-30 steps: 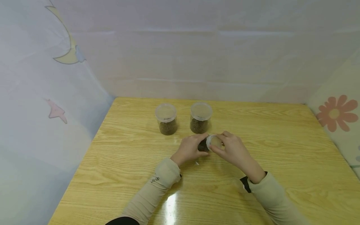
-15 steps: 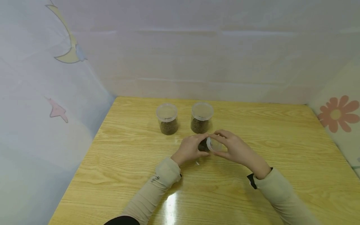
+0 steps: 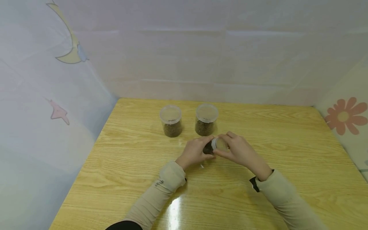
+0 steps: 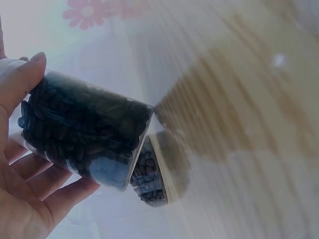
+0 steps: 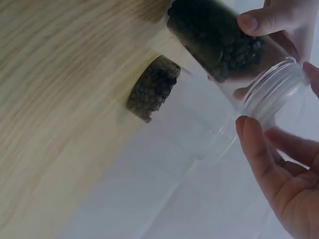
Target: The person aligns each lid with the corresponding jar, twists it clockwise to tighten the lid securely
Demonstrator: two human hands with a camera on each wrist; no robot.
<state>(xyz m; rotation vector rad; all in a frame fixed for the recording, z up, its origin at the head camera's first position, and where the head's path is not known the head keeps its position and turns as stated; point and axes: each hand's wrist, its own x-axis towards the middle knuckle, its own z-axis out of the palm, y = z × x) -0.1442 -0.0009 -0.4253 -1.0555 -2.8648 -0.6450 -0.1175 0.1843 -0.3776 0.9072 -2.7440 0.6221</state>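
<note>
My left hand [image 3: 195, 151] grips the body of a clear plastic jar [image 4: 84, 124] of dark beans that look like coffee beans. The jar is tilted, its top toward my right hand [image 3: 240, 151]. Thumb and fingers of that right hand hold the jar's clear screw lid [image 5: 279, 87] around its rim; the lid sits on the jar's mouth. In the left wrist view, beans fill most of the jar's visible part, while its lid end leaves the picture. Whether the jar's base touches the table cannot be told.
Behind the hands, two similar lidded jars stand upright side by side, a left jar [image 3: 172, 126] and a right jar [image 3: 205, 124], each partly filled with dark beans. The wooden table [image 3: 273, 134] meets a pale cloth backdrop [image 3: 184, 64] at its far edge.
My right hand has shifted around the lid: its fingers turned and spread half a second ago, and now they have come back closer about the rim. The left hand and jar barely moved.
</note>
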